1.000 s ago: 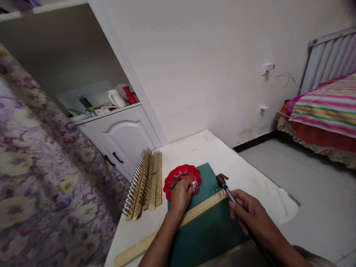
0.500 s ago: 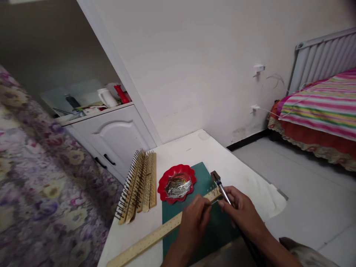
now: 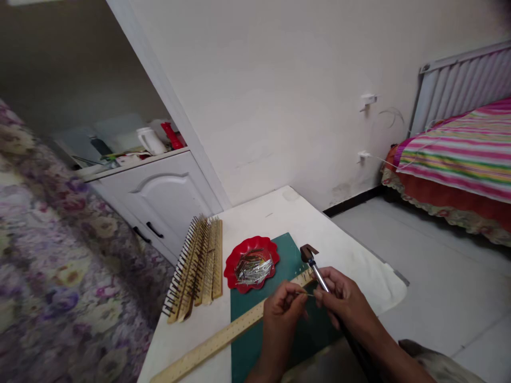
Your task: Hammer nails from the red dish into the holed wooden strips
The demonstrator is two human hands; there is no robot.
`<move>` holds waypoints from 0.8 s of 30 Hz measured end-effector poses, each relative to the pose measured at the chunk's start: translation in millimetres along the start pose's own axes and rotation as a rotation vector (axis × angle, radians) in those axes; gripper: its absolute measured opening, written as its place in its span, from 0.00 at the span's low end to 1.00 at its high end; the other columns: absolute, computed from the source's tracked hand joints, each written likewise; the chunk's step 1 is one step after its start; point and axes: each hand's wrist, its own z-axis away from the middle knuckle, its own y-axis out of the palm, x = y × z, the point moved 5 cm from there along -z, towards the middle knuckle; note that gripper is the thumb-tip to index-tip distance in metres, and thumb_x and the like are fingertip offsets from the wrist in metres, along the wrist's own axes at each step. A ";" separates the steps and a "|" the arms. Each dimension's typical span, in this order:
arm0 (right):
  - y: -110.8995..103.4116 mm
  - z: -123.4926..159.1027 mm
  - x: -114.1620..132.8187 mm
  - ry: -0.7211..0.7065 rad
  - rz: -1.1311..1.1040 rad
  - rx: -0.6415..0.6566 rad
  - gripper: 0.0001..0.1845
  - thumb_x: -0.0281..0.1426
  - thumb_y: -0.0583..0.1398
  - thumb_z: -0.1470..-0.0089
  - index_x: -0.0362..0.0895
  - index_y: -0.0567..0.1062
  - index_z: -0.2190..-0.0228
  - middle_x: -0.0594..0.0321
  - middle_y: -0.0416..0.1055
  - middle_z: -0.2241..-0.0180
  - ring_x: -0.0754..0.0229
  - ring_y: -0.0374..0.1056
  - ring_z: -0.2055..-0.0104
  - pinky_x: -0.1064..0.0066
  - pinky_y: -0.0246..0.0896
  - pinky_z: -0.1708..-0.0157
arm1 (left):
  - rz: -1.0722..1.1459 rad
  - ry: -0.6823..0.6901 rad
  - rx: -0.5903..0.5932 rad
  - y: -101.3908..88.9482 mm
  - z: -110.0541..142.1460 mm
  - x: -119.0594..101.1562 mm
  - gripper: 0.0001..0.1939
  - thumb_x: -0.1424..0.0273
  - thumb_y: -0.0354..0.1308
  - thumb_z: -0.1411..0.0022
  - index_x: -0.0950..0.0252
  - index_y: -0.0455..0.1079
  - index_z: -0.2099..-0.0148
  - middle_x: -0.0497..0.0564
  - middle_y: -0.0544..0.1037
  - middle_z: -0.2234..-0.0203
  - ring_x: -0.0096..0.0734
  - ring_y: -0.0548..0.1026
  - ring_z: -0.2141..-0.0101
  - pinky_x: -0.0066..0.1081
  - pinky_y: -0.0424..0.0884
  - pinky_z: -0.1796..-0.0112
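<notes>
My left hand (image 3: 281, 314) is closed in a pinch on a thin nail (image 3: 305, 293), held above the green mat. A hammer (image 3: 319, 275) with a shiny shaft and a dark claw head is gripped in my right hand (image 3: 343, 298), whose fingertips come close to the nail's other end; whether they touch it I cannot tell. Beneath both hands lies a long wooden strip (image 3: 215, 344) with rows of small holes, and several nails stand in its far end. The strip crosses the green mat (image 3: 255, 348). Just beyond my left hand is a red scalloped bowl (image 3: 231, 255) of loose nails (image 3: 255, 268).
Several wooden strips studded with upright nails (image 3: 195, 268) stand at the left of the white table (image 3: 275, 213). A white cabinet (image 3: 163, 197) and a floral curtain (image 3: 80, 266) are to the left. A bed with a striped cover (image 3: 459, 154) is at the right.
My left hand has risen off the strip and turned, and the nail in its pinch now shows. The hammer, still in my right hand, has shifted slightly left in view.
</notes>
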 end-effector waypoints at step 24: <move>-7.6 3.9 8.7 -0.017 0.138 -0.103 0.09 0.33 0.54 0.46 0.44 0.65 0.63 0.74 0.66 0.79 0.75 0.53 0.89 0.81 0.46 0.90 | -0.413 0.164 -0.100 -3.3 -30.3 42.8 0.09 0.68 0.52 0.41 0.64 0.70 0.71 0.47 0.71 0.75 0.28 0.69 0.71 0.26 0.62 0.69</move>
